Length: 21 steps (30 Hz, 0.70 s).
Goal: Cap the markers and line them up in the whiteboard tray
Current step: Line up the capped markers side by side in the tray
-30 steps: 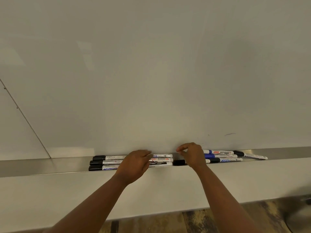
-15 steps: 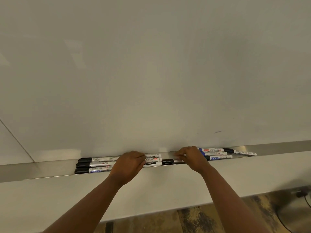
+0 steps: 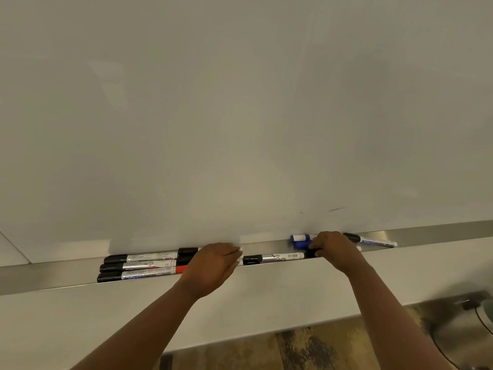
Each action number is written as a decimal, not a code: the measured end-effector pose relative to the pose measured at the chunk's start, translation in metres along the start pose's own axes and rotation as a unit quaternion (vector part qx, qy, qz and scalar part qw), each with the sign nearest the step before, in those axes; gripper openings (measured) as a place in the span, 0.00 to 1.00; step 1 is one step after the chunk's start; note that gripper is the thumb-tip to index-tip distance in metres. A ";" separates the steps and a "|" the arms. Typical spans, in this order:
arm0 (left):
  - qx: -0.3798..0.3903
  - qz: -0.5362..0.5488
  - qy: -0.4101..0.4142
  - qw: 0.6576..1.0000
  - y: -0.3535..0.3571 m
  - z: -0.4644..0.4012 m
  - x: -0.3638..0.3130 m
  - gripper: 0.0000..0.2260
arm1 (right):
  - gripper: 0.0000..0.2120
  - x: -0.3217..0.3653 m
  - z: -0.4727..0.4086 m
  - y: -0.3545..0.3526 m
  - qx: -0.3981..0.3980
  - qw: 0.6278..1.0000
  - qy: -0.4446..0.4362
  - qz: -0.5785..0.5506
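Now | markers [image 3: 138, 265] capped, white-barrelled | in tray [image 3: 48, 276] | stacked three-deep

- whiteboard tray [image 3: 53, 273], metal, runs under whiteboard [image 3: 240, 102]
- 3 black-capped markers [image 3: 138, 265] stacked side by side at left
- left hand [image 3: 213, 265] palm down, covering marker ends next to red cap [image 3: 182, 269]
- single marker [image 3: 274, 257] lies between hands
- right hand [image 3: 333, 249] curled over blue markers [image 3: 301, 241]
- another marker [image 3: 373, 240] just beyond right hand

Probably office: wall whiteboard [image 3: 240, 102], markers [image 3: 149, 263].
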<state>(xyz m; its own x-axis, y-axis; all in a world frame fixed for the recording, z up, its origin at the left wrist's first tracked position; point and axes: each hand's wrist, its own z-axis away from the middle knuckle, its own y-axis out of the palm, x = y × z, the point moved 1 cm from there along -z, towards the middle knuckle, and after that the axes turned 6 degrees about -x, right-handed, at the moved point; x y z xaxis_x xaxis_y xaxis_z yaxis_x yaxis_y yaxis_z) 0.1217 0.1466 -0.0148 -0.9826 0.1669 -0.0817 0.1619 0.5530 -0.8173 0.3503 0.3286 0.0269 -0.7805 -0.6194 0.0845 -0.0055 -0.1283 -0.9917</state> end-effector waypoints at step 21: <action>0.055 -0.003 0.040 0.998 0.010 -0.027 -0.021 0.07 | 0.13 -0.015 0.004 0.012 -0.012 0.996 -0.052 -0.067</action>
<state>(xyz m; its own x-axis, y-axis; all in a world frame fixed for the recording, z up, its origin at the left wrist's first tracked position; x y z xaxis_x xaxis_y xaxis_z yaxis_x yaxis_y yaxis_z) 0.1461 0.1708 -0.0054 -0.9725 0.2304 -0.0348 0.1407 0.4616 -0.8759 0.3644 0.3329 0.0145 -0.7028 -0.6751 0.2243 -0.1207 -0.1976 -0.9728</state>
